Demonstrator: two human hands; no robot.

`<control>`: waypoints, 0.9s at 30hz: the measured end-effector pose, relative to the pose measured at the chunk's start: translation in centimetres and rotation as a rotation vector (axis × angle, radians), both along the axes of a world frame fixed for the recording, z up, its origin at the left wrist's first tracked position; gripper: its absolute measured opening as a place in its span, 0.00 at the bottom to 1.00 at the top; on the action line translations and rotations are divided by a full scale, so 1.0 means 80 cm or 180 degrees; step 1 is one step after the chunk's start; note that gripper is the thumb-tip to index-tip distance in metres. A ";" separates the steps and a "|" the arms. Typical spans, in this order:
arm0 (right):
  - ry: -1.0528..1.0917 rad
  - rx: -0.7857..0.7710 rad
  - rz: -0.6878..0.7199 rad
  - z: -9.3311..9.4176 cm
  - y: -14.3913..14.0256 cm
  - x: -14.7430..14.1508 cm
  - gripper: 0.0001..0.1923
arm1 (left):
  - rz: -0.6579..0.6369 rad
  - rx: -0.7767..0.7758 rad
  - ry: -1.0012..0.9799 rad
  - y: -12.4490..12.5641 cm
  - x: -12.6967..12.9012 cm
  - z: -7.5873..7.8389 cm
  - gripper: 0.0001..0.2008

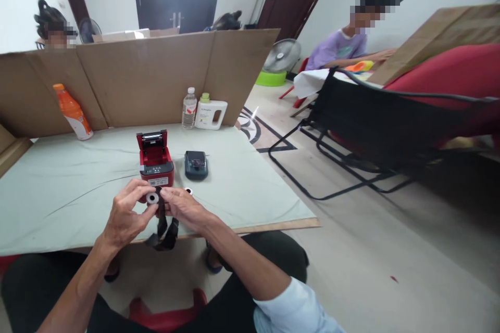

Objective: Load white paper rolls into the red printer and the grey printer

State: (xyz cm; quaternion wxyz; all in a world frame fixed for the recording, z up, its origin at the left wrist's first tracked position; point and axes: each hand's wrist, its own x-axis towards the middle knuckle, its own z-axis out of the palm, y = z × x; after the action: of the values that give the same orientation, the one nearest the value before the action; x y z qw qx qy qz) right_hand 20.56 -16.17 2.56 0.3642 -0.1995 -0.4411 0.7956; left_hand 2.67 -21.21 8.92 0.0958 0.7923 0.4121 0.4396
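My left hand (127, 213) pinches a small white roll with a dark core (152, 198) between thumb and fingers. My right hand (183, 207) meets it from the right and grips the black strip (163, 231) that hangs down from the roll over the table edge. Just beyond both hands stands a small red printer (155, 161) with its lid open. A dark grey device (196, 164) lies to the right of the printer, and a small white ring (188, 190) rests on the cloth near my right hand.
The table carries a pale green cloth (58, 187) and a cardboard screen (144, 75) at the back. An orange bottle (72, 111), a water bottle (189, 108) and a white jug (211, 113) stand along it. A black folding chair (371, 130) is right; other people sit beyond.
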 end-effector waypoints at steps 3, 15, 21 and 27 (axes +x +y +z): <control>0.0349 -0.0331 0.0004 0.003 -0.003 0.000 0.26 | -0.0328 -0.0607 -0.0282 -0.001 -0.005 0.008 0.10; 0.0529 -0.0087 0.0623 0.006 -0.013 0.000 0.29 | -0.1052 -0.1783 -0.0089 0.009 -0.019 0.046 0.19; 0.0329 0.0007 0.0600 0.011 -0.015 0.006 0.27 | -0.0816 -0.1648 0.0955 0.002 -0.010 0.088 0.22; 0.0027 -0.0076 0.0328 0.019 -0.017 0.007 0.25 | -0.0806 -0.1258 0.1688 0.000 -0.002 0.102 0.24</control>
State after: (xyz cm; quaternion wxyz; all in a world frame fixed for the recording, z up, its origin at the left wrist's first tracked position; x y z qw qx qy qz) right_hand 21.12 -17.56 4.06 0.3223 -0.1774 -0.4397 0.8194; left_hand 2.50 -21.19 17.12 0.1907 0.8899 0.3982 0.1149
